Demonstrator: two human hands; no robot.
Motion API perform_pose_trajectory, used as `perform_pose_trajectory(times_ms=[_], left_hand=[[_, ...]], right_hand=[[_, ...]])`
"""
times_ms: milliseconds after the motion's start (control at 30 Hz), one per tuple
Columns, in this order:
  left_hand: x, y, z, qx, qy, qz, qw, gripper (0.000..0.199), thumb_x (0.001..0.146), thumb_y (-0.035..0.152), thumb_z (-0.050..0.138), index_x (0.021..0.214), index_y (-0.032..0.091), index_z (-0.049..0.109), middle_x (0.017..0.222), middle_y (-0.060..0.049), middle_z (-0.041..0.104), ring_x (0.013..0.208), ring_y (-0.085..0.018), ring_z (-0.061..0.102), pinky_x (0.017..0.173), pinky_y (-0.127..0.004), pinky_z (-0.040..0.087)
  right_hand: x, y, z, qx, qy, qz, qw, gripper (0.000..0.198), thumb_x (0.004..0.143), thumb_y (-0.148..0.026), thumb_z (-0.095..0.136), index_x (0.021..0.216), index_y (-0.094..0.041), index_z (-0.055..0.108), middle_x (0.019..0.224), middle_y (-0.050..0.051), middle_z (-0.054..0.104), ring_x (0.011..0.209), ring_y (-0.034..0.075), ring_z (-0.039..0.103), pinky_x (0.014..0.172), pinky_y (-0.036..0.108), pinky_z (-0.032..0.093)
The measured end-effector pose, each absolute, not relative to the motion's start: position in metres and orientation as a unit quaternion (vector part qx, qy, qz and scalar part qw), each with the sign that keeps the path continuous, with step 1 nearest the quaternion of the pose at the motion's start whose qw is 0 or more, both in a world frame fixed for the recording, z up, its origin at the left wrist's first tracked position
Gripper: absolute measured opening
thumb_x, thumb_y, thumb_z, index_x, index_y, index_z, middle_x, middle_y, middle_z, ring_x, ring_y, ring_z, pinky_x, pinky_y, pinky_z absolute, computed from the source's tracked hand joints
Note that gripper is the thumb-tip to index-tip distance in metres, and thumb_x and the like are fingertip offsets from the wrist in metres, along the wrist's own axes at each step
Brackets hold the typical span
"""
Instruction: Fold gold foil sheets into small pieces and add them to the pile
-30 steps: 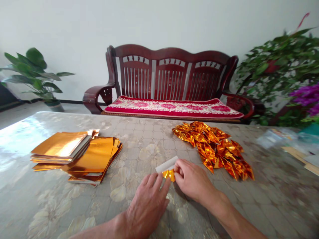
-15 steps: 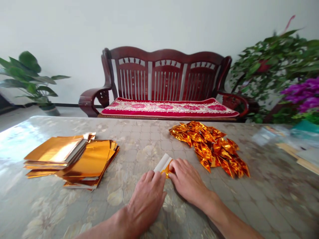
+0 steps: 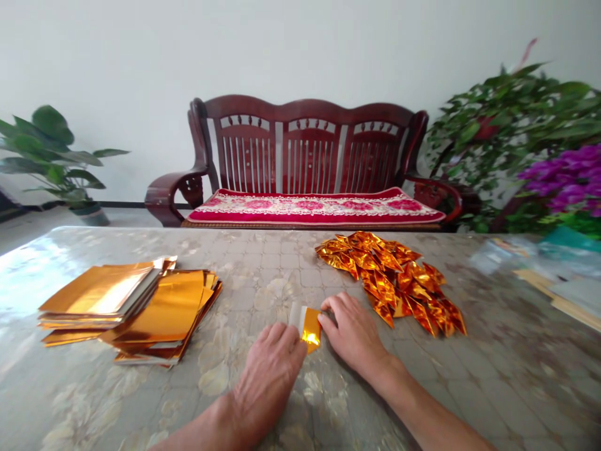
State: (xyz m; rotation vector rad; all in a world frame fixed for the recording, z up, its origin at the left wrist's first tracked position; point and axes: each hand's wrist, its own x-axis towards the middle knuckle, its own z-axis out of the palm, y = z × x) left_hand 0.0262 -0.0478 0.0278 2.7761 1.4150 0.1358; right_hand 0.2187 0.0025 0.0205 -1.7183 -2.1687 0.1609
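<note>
A small folded sheet of gold foil paper [image 3: 312, 326], with a pale strip along its left side, lies on the table between my hands. My left hand [image 3: 275, 363] has its fingers curled together over the paper's left side, hiding part of it. At the right edge, my right hand [image 3: 352, 329] pinches the paper between thumb and fingers. Beyond my right hand lies a pile of folded gold foil pieces [image 3: 375, 258], crumpled and pointed at the ends. To the left rest stacks of flat gold foil sheets [image 3: 171, 307].
The table [image 3: 253, 263] has a patterned, shiny cover. Clear plastic bags [image 3: 502, 254] and tan strips lie at its right end. Behind it stands a dark wooden bench [image 3: 310, 147] with a red and white cushion [image 3: 310, 207]. Potted plants [image 3: 54, 156] flank the bench.
The foil paper has turned to stand more upright in view, and more of its gold face shows. My right fingers now hold its right edge. The whole view has shifted slightly.
</note>
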Motion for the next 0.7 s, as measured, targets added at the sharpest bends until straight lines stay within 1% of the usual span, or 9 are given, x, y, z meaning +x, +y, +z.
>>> perform_pose_trajectory(times_ms=[67, 133, 367, 433, 567, 700], left_hand=[[0.024, -0.041, 0.029, 0.895, 0.439, 0.07, 0.015, 0.011, 0.097, 0.018, 0.052, 0.1, 0.021, 0.062, 0.106, -0.004, 0.062, 0.104, -0.023, 0.055, 0.091, -0.038, 0.049], [0.023, -0.036, 0.028, 0.897, 0.433, 0.087, 0.024, 0.011, 0.098, 0.019, 0.052, 0.104, 0.021, 0.061, 0.11, -0.004, 0.063, 0.108, -0.021, 0.054, 0.094, -0.037, 0.048], [0.027, -0.035, 0.027, 0.895, 0.436, 0.082, 0.048, 0.014, 0.099, 0.019, 0.048, 0.107, 0.022, 0.06, 0.108, -0.003, 0.064, 0.104, -0.019, 0.057, 0.095, -0.034, 0.048], [0.028, -0.037, 0.028, 0.893, 0.439, 0.082, 0.053, 0.015, 0.099, 0.021, 0.05, 0.11, 0.022, 0.059, 0.112, -0.003, 0.064, 0.105, -0.02, 0.056, 0.096, -0.035, 0.048], [0.028, -0.038, 0.031, 0.89, 0.444, 0.084, 0.059, 0.016, 0.098, 0.024, 0.051, 0.113, 0.023, 0.058, 0.13, -0.003, 0.059, 0.109, -0.021, 0.054, 0.098, -0.036, 0.047], [0.03, -0.038, 0.032, 0.9, 0.428, 0.073, 0.035, 0.024, 0.098, 0.022, 0.051, 0.121, 0.024, 0.056, 0.134, -0.004, 0.056, 0.11, -0.022, 0.053, 0.099, -0.037, 0.046]], right_hand=[[0.216, 0.002, 0.02, -0.603, -0.773, 0.062, 0.188, 0.004, 0.09, -0.024, 0.059, 0.092, -0.022, 0.061, 0.099, 0.004, 0.062, 0.097, 0.021, 0.056, 0.083, 0.031, 0.039], [0.213, 0.002, 0.02, -0.598, -0.775, 0.06, 0.193, 0.003, 0.089, -0.024, 0.06, 0.091, -0.022, 0.061, 0.098, 0.003, 0.062, 0.096, 0.021, 0.056, 0.083, 0.031, 0.038], [0.209, 0.003, 0.02, -0.602, -0.774, 0.055, 0.19, 0.002, 0.087, -0.023, 0.061, 0.087, -0.021, 0.059, 0.095, 0.003, 0.061, 0.094, 0.021, 0.055, 0.081, 0.031, 0.038], [0.208, 0.003, 0.021, -0.603, -0.773, 0.056, 0.19, 0.002, 0.088, -0.022, 0.059, 0.086, -0.021, 0.059, 0.094, 0.003, 0.061, 0.093, 0.02, 0.055, 0.08, 0.031, 0.037], [0.206, 0.002, 0.023, -0.605, -0.77, 0.065, 0.192, 0.004, 0.087, -0.02, 0.057, 0.085, -0.022, 0.059, 0.092, 0.003, 0.063, 0.092, 0.02, 0.056, 0.079, 0.03, 0.037], [0.206, 0.001, 0.022, -0.61, -0.758, 0.098, 0.208, 0.007, 0.085, -0.016, 0.056, 0.088, -0.022, 0.06, 0.092, 0.001, 0.066, 0.09, 0.019, 0.058, 0.077, 0.029, 0.037]])
